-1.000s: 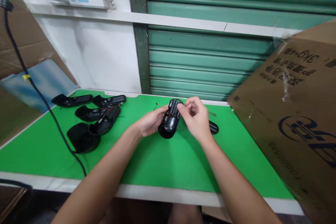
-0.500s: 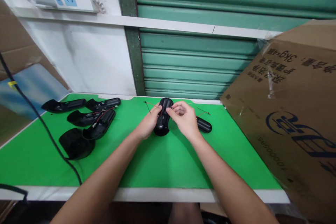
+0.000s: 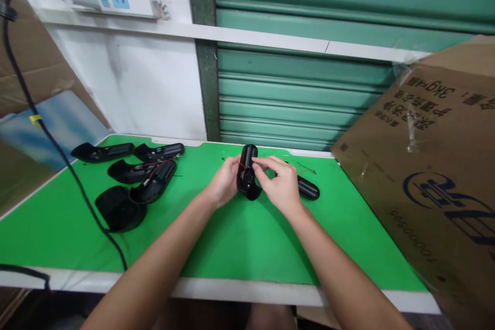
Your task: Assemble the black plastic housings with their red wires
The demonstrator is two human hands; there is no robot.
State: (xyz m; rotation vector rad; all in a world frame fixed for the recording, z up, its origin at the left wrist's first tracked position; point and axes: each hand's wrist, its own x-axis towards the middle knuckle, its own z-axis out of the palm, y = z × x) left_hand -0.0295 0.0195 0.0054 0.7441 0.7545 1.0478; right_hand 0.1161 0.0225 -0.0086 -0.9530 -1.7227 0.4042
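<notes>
A black plastic shell (image 3: 248, 180) with a rounded handle end is tilted over the middle of the table. My left hand (image 3: 225, 180) grips it along its left side, the thumb near a thin red wire (image 3: 242, 166). My right hand (image 3: 279, 180) is closed in a pinch against the shell's right side, at the handle; whatever sits between those fingertips is too small to make out. Partly behind my right hand lies another black shell (image 3: 308, 188), with a thin red and black wire (image 3: 306, 169) sticking out beside it.
Several black curved shells (image 3: 157, 183), some with red wires, lie on the left of the green tabletop (image 3: 216, 247). A wide black piece (image 3: 118, 209) is nearer me. A black cable (image 3: 73, 170) hangs across the left side. A large cardboard box (image 3: 436, 165) leans in on the right.
The shell in my left hand has turned and tilted, showing more of its side. My right fingertips still rest at its handle. The whole view has shifted slightly.
</notes>
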